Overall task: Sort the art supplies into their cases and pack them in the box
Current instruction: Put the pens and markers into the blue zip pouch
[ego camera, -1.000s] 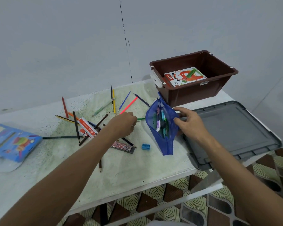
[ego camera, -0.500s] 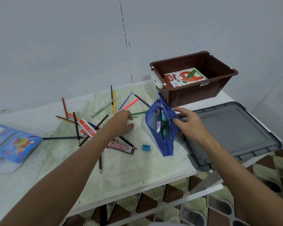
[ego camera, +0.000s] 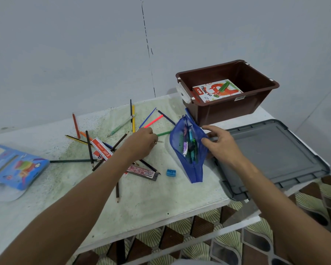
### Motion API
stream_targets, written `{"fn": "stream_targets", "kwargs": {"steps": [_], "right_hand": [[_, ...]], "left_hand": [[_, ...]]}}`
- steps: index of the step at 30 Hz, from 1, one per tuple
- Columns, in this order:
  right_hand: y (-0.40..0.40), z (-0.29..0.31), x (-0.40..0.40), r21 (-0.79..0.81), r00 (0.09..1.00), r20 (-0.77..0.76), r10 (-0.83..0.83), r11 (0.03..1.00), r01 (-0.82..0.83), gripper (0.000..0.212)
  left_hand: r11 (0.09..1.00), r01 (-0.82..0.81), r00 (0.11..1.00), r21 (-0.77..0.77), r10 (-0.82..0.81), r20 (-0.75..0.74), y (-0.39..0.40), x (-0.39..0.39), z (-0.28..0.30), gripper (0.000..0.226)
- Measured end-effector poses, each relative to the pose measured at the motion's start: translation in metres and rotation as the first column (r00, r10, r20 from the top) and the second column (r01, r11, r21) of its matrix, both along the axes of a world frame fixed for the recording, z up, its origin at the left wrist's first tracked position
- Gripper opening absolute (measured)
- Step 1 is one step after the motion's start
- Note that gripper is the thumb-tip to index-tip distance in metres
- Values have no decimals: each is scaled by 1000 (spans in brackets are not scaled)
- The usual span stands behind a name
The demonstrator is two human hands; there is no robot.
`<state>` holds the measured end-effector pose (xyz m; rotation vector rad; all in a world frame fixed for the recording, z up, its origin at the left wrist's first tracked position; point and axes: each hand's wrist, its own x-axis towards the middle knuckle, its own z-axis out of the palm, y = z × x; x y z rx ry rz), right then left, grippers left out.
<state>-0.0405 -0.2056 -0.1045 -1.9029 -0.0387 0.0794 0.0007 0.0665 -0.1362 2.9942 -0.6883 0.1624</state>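
Holding the blue mesh pouch (ego camera: 189, 148) open at its rim, the right hand (ego camera: 221, 144) pinches the fabric between thumb and curled fingers; the pouch stands tilted on the desk (ego camera: 145, 197), pens and markers showing through its mesh. At about nine o'clock from the pouch, the left hand (ego camera: 141, 142) reaches among the scattered pencils, its fingers curled down near a thin pencil tip; whether it actually grips one cannot be told, since the fingertips are hidden. A green pencil (ego camera: 163, 133) lies between the left hand and the pouch, and a pink pencil (ego camera: 153, 121) lies just beyond the hand at twelve o'clock. The brown box (ego camera: 227, 109) sits at one o'clock from the pouch, with an oil pastels pack (ego camera: 216, 90) lying flat inside. The grey lid (ego camera: 271, 153) rests at three o'clock, partly under the right hand. A blue sharpener (ego camera: 170, 172) lies at seven o'clock from the pouch, beside a dark lead case (ego camera: 141, 170). Far off at nine o'clock, a blue pencil case (ego camera: 15, 165) lies at the desk's edge.
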Motion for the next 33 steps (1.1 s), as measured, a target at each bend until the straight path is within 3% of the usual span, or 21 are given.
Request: {"fn": "stream_targets", "kwargs": {"steps": [3,6,8,13,18,19,21,23,27,30,33], "right_hand": [[1,0,1,21,1000,-15,-8,1000,8,38],[0,-1,3,42,1000,-30,-8,999,9,37],[-1,-3,4,55,999,-43,-8,998,10,37],[-2,-4,6,70,998,-61,2,998,2,37],[-3,-5,6,80,997,-72,-6,997,11,39],[-3,-5,6,82,997,-72,-8,996,14,39],[-4,-5,6,91,997,-71,-13,996,20,39],[-5,-4,6,96,997,-71,-11,995,18,39],[-6,-3,5,88,998,-67,-6,996,12,39],[-4,-2,4,85,998,-65,4,996,2,38],[-2,-1,3,85,998,-68,6,996,-1,39]], "left_hand": [[997,70,997,-38,-68,45,-9,-9,-2,21],[978,43,999,-205,-36,33,-20,-23,1,20],[937,-6,999,-350,-13,-52,-27,-31,5,17],[751,-232,960,-618,76,-268,-34,-39,7,11],[442,-414,900,-796,67,-431,-47,-50,17,8],[463,-424,895,-779,79,-440,-48,-53,17,7],[623,-421,890,-659,144,-433,-48,-58,16,9],[750,-400,879,-527,151,-453,-48,-66,13,21],[912,-296,840,-284,108,-532,-47,-74,10,56],[961,-239,826,-139,126,-550,-46,-70,15,59],[964,-229,825,-137,118,-552,-44,-64,20,42]]}}
